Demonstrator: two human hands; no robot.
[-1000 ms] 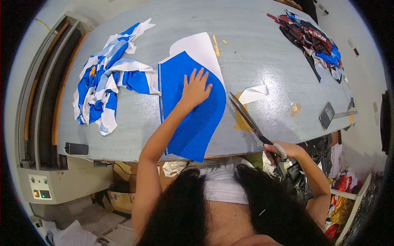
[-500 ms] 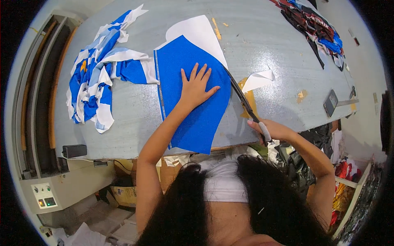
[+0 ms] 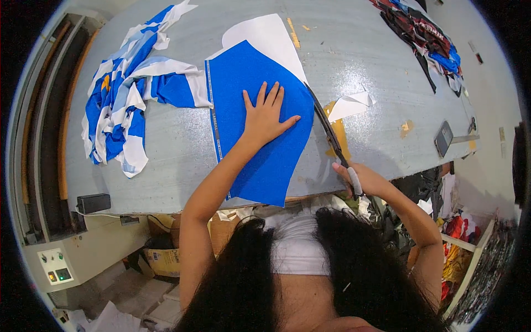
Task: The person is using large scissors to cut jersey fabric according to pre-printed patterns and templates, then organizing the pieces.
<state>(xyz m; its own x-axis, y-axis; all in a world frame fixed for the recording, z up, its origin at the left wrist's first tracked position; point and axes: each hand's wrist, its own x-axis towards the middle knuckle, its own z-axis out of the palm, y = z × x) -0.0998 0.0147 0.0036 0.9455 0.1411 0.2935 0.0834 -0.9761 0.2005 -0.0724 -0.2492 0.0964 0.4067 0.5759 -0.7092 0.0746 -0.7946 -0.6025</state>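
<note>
Near the middle of the wide grey table (image 3: 171, 149), a flat blue fabric panel with a curved right edge (image 3: 276, 160) partly covers a white sheet (image 3: 260, 33) at its far end. The left hand (image 3: 265, 119) rests on it, fingers spread, gripping nothing. To its right, the right hand's (image 3: 365, 180) fingers curl around the handle of long dark scissors (image 3: 329, 130), tips at the panel's right edge.

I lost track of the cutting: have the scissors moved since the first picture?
Yes: forward and slightly left. The tips of the scissors are now nearer the yellow strip.
</note>
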